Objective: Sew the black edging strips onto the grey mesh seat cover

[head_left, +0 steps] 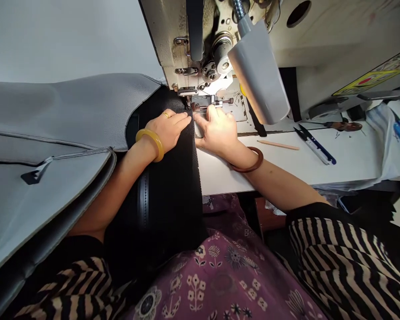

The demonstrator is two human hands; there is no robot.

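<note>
A strip of black fabric [173, 186] runs from my lap up to the presser foot [200, 105] of an industrial sewing machine [320, 35]. My left hand [168, 128], with a ring and a yellow bangle, lies flat on the black fabric just left of the foot, fingers stretched out. My right hand [216, 129], a brown bangle on its wrist, rests on the machine bed at the fabric's right edge. Its fingers are curled and pressed at the edge right below the foot. A large grey fabric piece [53, 133] joined to the black one spreads out to the left.
A grey lamp head [258, 71] hangs over the machine bed. On the white table [286, 164] to the right lie a wooden pencil [278, 145], thread snips [315, 144] with blue handles, and a dark tool [343, 126]. White cloth [386, 146] is bunched at the far right.
</note>
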